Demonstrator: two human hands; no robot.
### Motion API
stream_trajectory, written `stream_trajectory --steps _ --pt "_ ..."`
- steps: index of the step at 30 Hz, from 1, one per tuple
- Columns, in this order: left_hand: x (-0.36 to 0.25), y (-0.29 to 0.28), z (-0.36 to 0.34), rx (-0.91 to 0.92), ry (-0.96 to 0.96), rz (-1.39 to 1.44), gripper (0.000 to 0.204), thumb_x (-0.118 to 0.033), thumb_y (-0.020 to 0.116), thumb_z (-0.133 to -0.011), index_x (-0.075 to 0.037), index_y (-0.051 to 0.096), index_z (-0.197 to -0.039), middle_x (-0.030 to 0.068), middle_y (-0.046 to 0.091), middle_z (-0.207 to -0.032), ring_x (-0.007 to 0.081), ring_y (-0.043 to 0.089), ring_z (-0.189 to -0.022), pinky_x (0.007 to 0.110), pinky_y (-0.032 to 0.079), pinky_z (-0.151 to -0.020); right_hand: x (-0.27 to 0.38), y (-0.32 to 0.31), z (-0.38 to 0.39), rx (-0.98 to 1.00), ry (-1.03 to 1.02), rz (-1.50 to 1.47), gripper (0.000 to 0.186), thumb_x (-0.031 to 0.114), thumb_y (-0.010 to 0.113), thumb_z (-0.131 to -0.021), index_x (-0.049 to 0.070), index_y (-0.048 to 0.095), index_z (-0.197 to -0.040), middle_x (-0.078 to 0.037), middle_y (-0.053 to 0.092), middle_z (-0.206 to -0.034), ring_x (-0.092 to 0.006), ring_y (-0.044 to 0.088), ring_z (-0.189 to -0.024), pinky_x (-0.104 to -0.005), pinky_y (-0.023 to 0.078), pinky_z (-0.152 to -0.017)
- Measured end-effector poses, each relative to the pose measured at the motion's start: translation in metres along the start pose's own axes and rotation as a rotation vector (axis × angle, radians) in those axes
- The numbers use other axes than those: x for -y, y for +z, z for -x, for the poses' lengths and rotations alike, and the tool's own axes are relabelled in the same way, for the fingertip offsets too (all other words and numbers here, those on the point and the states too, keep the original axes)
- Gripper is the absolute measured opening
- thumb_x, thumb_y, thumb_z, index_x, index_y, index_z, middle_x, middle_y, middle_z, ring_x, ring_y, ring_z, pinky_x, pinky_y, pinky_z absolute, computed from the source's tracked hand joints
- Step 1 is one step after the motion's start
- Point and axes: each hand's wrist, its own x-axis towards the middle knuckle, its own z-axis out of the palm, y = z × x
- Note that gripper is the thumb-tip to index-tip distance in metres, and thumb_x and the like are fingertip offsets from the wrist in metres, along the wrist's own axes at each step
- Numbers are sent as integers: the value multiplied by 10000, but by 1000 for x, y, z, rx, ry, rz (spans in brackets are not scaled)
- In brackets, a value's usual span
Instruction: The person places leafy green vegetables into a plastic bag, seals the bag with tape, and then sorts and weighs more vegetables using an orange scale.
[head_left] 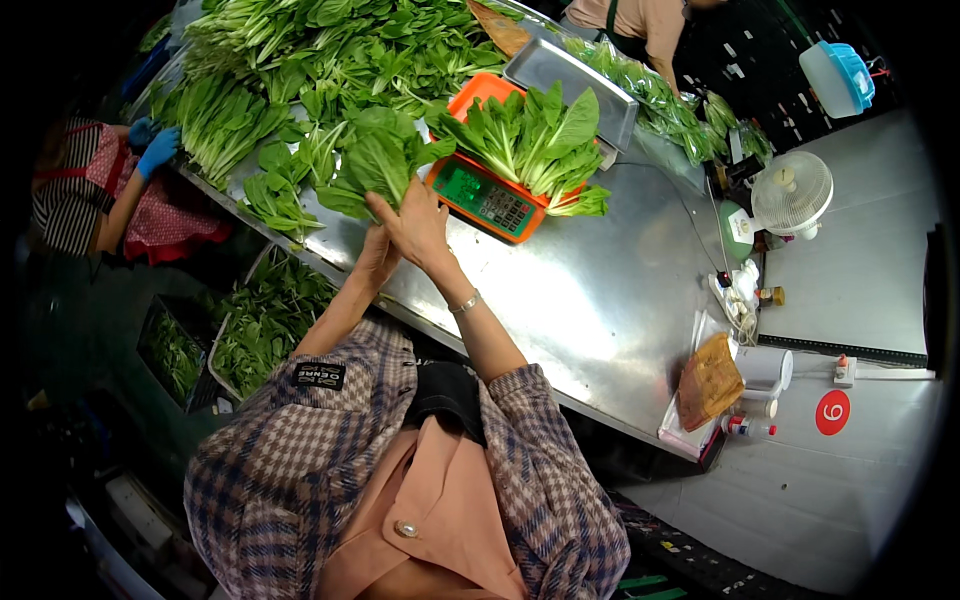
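Above the near edge of the metal table, both my hands are closed together at the base of a bunch of leafy greens [375,160], its leaves fanning away from me. My right hand [422,228] has its fingers against the leaves. Lower and partly behind it is my left hand [377,256], its fingers mostly hidden, at the stem end. Just right of the bunch stands an orange digital scale [485,200] with a lit green display. More leafy greens [540,140] lie across the scale, their stems toward the near right.
A large heap of greens [330,50] covers the far left of the table [560,310]. Behind the scale lies a metal tray [570,80]. A fan [792,195] and brown paper [711,382] are on the right. A blue-gloved co-worker [130,190] stands left, near a crate of greens [265,330].
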Motion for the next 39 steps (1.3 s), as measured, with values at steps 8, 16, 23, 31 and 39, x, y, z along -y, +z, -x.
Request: stream_trajectory --steps 8,16,23,31,39 --pt "-5 -19 -6 36 -62 342 504 -309 568 -805 -38 378 -1186 106 455 -1125 208 487 -973 353 454 -802 -15 -43 -29 -52 -35 43 554 459 482 -790 -58 496 -989 -207 580 -794 -336 563 -736 -402 441 -652" --pt "-11 -8 -21 330 -47 672 569 -290 622 -759 -21 369 -1192 137 460 -1111 261 486 -958 368 475 -745 -93 -93 -60 -242 3 641 449 220 713 -616 -26 440 -873 -207 550 -764 -363 567 -698 -408 468 -614" --pt "-22 -18 -19 247 36 578 554 -269 619 -766 -15 378 -1195 145 469 -1132 277 494 -968 364 483 -748 -94 -118 -75 -184 134 384 278 232 585 -647 -18 606 -768 -158 613 -684 -292 596 -638 -370 459 -599" --pt "-23 -24 -21 117 66 496 489 -270 591 -789 -7 419 -1163 155 482 -1130 297 498 -1009 409 482 -772 -79 -144 -93 -462 223 325 282 215 586 -696 -65 557 -705 -199 591 -691 -288 574 -581 -358 449 -553" --pt "-14 -26 -26 10 -11 468 417 -245 611 -778 -2 465 -1083 128 522 -1016 261 525 -903 398 483 -733 -77 -116 -93 -446 248 431 436 225 660 -688 -92 425 -875 -291 562 -776 -404 564 -773 -428 466 -676"
